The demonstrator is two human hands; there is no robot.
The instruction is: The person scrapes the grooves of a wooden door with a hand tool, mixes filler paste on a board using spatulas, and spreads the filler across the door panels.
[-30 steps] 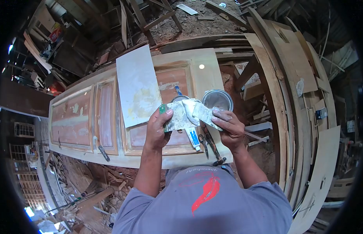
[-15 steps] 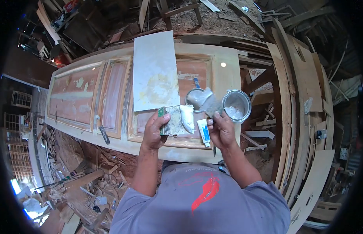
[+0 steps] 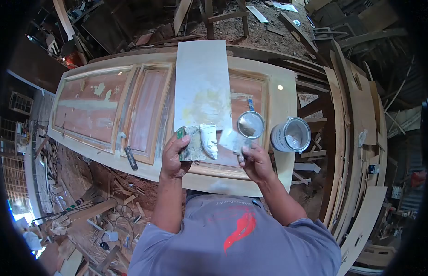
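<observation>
My left hand [image 3: 174, 156] is closed on the green-edged side of a flat, stained scraper [image 3: 192, 146]. A thick white lump of putty [image 3: 208, 141] lies along the scraper's right edge. Between the fingers of my right hand [image 3: 258, 163] is a thin grey putty blade [image 3: 230, 140], its smeared face angled toward the putty with a small gap. Just beyond that hand, a round tin lid [image 3: 250, 125] with grey paste lies under a blue-handled tool [image 3: 251, 105]. To the right stands an open can [image 3: 291, 135] of grey paste.
A panelled wooden door [image 3: 89, 103] with filler patches lies flat before me. On it rest a white stained board [image 3: 202, 69] and a dark-handled tool [image 3: 131, 158]. Long planks [image 3: 336, 138] stand along the right. Wood scraps [image 3: 131, 216] litter the ground.
The putty blade in my right hand has swung left and down toward the putty. A white-and-blue tube beside that hand no longer shows. The whole view has shifted slightly.
</observation>
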